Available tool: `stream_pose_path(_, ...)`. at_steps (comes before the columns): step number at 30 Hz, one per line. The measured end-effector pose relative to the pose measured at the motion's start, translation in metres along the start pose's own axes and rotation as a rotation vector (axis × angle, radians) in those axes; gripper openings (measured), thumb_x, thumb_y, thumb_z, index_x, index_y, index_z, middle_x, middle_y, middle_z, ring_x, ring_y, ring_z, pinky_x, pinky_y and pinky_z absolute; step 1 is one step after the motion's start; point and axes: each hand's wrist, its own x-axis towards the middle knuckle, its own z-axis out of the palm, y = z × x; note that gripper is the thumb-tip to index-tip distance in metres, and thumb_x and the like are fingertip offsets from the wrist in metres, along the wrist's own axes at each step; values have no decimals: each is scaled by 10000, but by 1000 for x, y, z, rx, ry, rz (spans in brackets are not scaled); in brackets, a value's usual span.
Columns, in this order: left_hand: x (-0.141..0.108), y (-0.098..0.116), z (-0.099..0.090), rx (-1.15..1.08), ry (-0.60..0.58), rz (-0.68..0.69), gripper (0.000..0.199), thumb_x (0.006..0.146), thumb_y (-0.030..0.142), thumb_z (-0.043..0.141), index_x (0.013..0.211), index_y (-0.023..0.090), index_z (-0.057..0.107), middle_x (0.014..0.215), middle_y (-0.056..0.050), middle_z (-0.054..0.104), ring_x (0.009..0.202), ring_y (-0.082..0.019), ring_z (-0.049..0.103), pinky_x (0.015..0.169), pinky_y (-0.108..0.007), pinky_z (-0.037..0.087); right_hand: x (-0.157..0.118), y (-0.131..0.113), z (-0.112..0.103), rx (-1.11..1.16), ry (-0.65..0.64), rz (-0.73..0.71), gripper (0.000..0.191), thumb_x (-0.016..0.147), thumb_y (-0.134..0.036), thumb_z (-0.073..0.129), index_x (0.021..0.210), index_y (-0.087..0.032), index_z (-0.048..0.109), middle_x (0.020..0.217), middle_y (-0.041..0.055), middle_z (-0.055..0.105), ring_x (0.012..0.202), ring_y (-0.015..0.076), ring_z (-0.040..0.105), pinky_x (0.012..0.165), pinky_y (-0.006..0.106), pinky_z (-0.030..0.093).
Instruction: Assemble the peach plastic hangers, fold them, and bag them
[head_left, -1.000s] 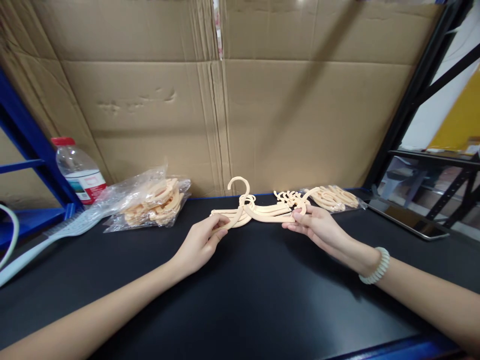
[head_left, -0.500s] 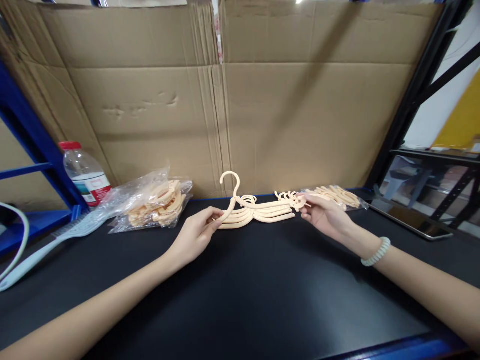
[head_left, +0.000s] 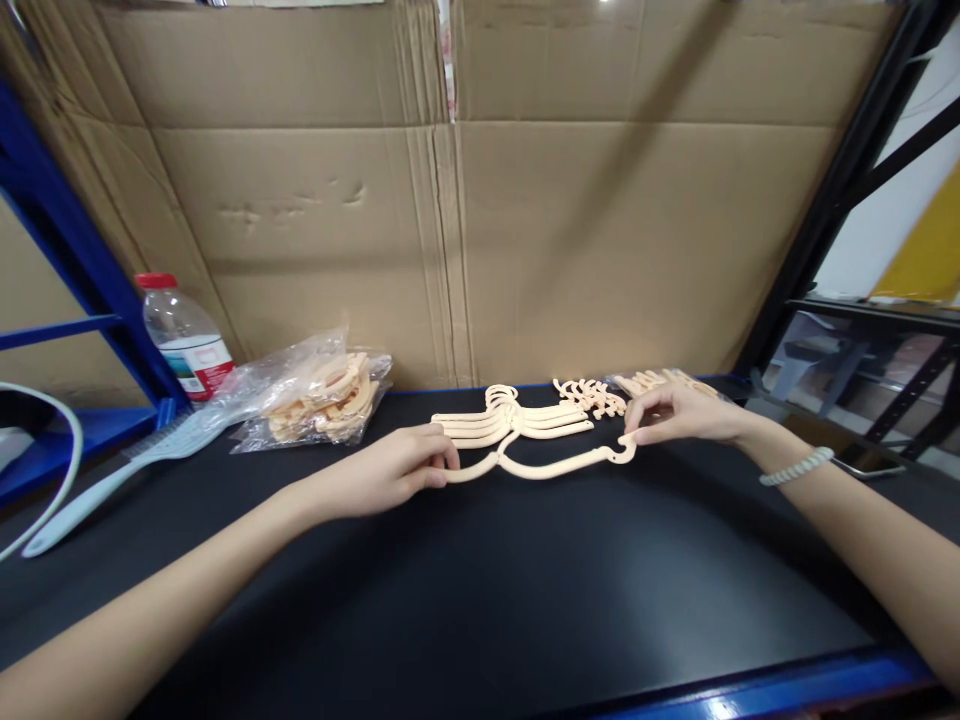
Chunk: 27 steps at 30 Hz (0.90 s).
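A cream clothes hanger (head_left: 551,470) lies low over the black table, its left arm pinched in my left hand (head_left: 409,462). My right hand (head_left: 675,413) grips a small curved hook piece (head_left: 625,452) between thumb and fingertips. That piece meets the hanger's right end; whether it is locked on, I cannot tell. Just behind, several matching hangers (head_left: 551,415) lie fanned in a stack with their hooks toward the cardboard. A loose pile of small hook pieces (head_left: 592,396) sits behind and left of my right hand.
Clear plastic bags of cream parts stand at left (head_left: 322,400) and right (head_left: 660,380). A pale blue brush (head_left: 161,450) and a red-capped bottle (head_left: 184,340) are on the left. A phone (head_left: 862,460) lies behind my right wrist. Cardboard (head_left: 562,250) walls the back.
The hanger has come down and nearer, in front of the stack. My right hand has moved right from the loose pile with a hook piece, now at the hanger's right end.
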Motion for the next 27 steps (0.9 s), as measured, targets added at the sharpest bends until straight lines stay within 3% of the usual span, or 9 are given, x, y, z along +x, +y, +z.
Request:
stream_pose_path(5,-2,12,3,-21,-115,-34,97,831,183,514,789,198,600,793,-10,591,704,-157,522,610,-232,385,-1,2,2,-129,-173,69,213,669,-416,730,730,-212,738,631,1,653,515,101,510,509,240,366)
stream_pose_path(10,-2,15,2,7,-157,-39,109,814,156,528,741,196,598,789,-9,589,710,-157,539,615,-232,394,-1,5,3,-205,-257,30,239,692,-422,715,758,-193,738,614,-3,646,521,103,520,547,250,386)
stream_pose_path(17,-2,13,0,6,-179,-71,139,848,268,545,748,195,608,779,-11,609,709,-158,568,622,-238,420,-3,6,0,-316,-285,0,280,729,-449,681,793,-181,731,675,21,668,599,132,566,586,257,411)
stream_pose_path(20,-2,9,0,44,-127,-60,159,857,326,544,830,195,630,852,-26,635,780,-174,592,686,-257,454,-2,2,1,-344,-226,-4,295,759,-466,646,821,-185,711,717,27,677,649,161,595,590,266,435)
stream_pose_path(23,-1,3,3,106,-47,-38,243,907,360,472,1024,208,621,1075,-60,636,999,-209,586,876,-311,453,1,-5,13,-425,-34,-92,304,814,-453,583,901,-184,696,886,67,703,827,220,631,734,335,489)
stream_pose_path(25,0,0,7,145,-15,-22,348,934,387,421,1214,225,548,1303,-74,551,1205,-233,493,1024,-360,374,4,-10,26,-482,77,-198,341,844,-436,549,1052,-193,668,1082,88,679,1013,255,606,900,400,464)
stream_pose_path(27,0,-3,12,185,-33,-39,473,947,434,376,1372,231,415,1470,-72,395,1347,-252,346,1113,-410,264,6,-13,41,-510,95,-283,431,872,-440,516,1225,-203,587,1285,88,584,1188,268,521,1038,436,379)
